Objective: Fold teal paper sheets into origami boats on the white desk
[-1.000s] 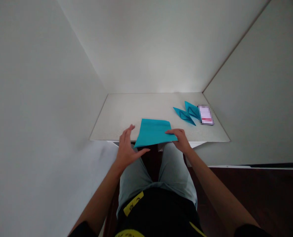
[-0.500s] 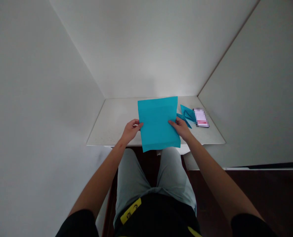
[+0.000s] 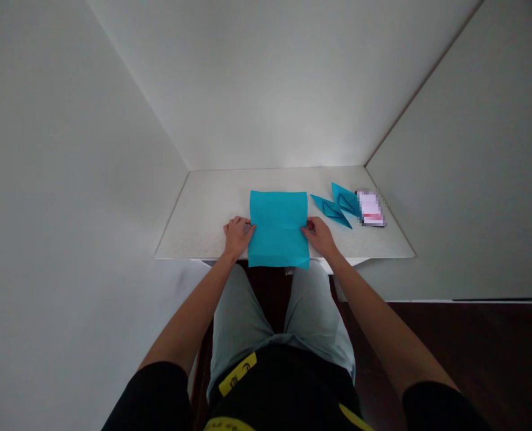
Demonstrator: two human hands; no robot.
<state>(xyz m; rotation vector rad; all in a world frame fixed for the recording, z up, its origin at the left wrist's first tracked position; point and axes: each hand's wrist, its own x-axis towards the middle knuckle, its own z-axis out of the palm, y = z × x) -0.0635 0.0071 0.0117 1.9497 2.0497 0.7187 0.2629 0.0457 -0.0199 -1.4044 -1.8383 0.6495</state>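
The blue paper sheet [image 3: 278, 227] lies flat on the white counter [image 3: 207, 209], its near edge just over the counter's front rim. The left hand [image 3: 237, 234] pinches the sheet's left edge, grip clenched on the paper. The right hand [image 3: 320, 234] grips the sheet's right edge likewise. Right of the sheet lie two folded blue pieces [image 3: 337, 206], then a blurred packet [image 3: 371, 208].

Dim, soft even light, brightest on far wall, faint shadows, wide-angle edge stretching, slightly soft focus
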